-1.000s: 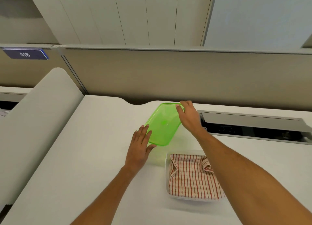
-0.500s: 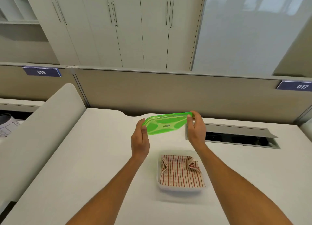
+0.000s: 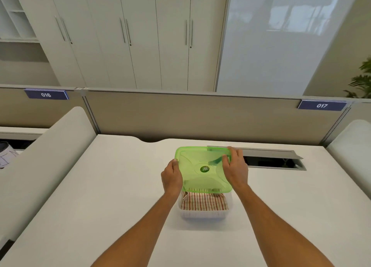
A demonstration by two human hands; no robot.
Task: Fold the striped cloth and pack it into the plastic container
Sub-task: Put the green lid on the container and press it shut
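The red-and-white striped cloth (image 3: pixel 203 202) lies folded inside the clear plastic container (image 3: pixel 202 215) on the white desk. A translucent green lid (image 3: pixel 200 169) hangs tilted over the container and hides its far half. My left hand (image 3: pixel 172 176) grips the lid's left edge. My right hand (image 3: pixel 235 167) grips its right edge, with fingers curled over the top. The lid's near edge is just above the cloth.
The white desk (image 3: pixel 104 196) stretches left and right of the container. An open cable slot (image 3: pixel 269 160) runs behind my right hand. A beige partition (image 3: pixel 200 116) with tags 016 and 017 closes off the back. Rounded side panels stand at both desk ends.
Both hands lifted the green lid off the desk, turned it flat and brought it toward me, over the container. The camera view has tilted upward.
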